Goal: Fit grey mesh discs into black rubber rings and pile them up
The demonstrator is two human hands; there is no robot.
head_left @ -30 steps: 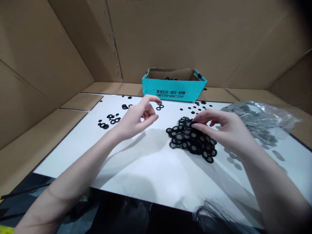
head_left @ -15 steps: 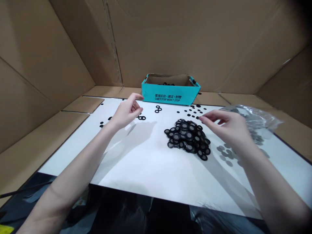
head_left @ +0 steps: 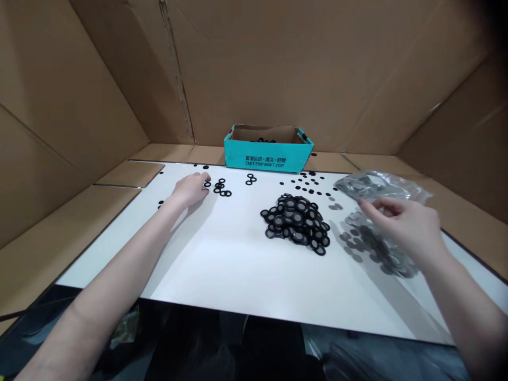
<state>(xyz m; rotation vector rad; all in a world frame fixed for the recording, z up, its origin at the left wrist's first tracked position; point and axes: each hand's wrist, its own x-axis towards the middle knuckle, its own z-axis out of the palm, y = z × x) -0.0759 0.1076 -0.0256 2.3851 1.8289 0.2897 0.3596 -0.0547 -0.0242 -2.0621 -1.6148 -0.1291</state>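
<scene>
Both hands (head_left: 191, 189) (head_left: 410, 225) flank the pile of black-rimmed discs (head_left: 296, 219).

The turquoise box (head_left: 268, 150) reads "CAN'T STOP WON'T STOP" under Chinese characters (head_left: 265, 159).

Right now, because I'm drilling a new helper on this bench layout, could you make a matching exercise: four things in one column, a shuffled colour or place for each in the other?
Things
1. open box
2. pile of ringed discs
3. plastic bag
4. left hand

Colours and places
A. see-through, at the right rear of the white tabletop
B. turquoise, with dark lettering
C. close beside loose black rings
D. black and grey, heaped mid-table

Pairs: 1-B, 2-D, 3-A, 4-C
</scene>
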